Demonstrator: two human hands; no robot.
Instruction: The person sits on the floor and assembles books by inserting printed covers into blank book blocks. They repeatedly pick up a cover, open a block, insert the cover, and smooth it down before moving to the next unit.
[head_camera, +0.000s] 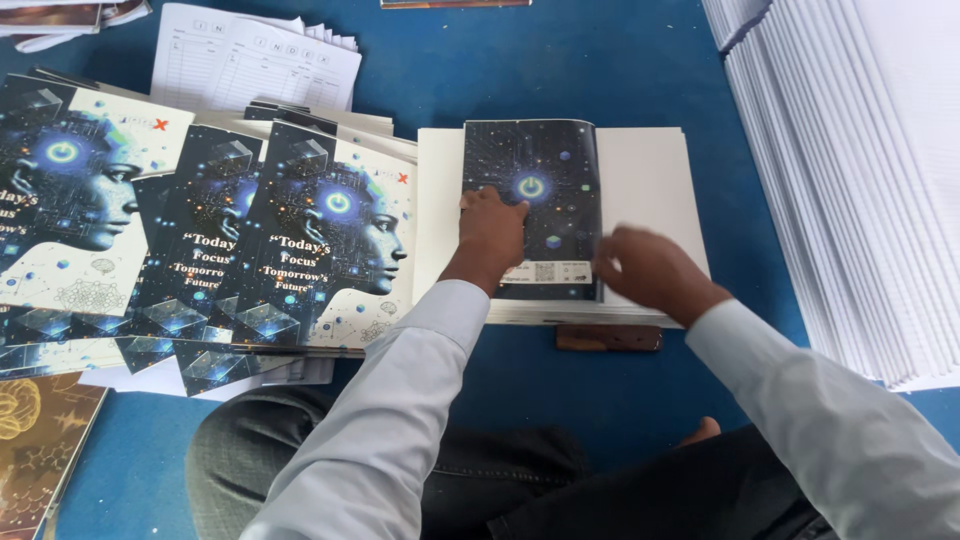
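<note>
My left hand (492, 232) presses flat on the left part of a dark printed cover (545, 175) that lies folded over a white stack of paper (645, 180). My right hand (648, 268) is at the cover's lower right edge, its fingers curled down on the fold, slightly blurred. The cover shows a dark blue circuit pattern with a glowing ring. Both arms wear light grey sleeves.
Several printed covers (320, 230) with a blue face design fan out at the left. Ruled white sheets (255, 60) lie behind them. A tall fanned stack of white paper (860, 180) fills the right. A small brown block (608, 338) sits under the stack's front edge, on the blue floor (560, 60).
</note>
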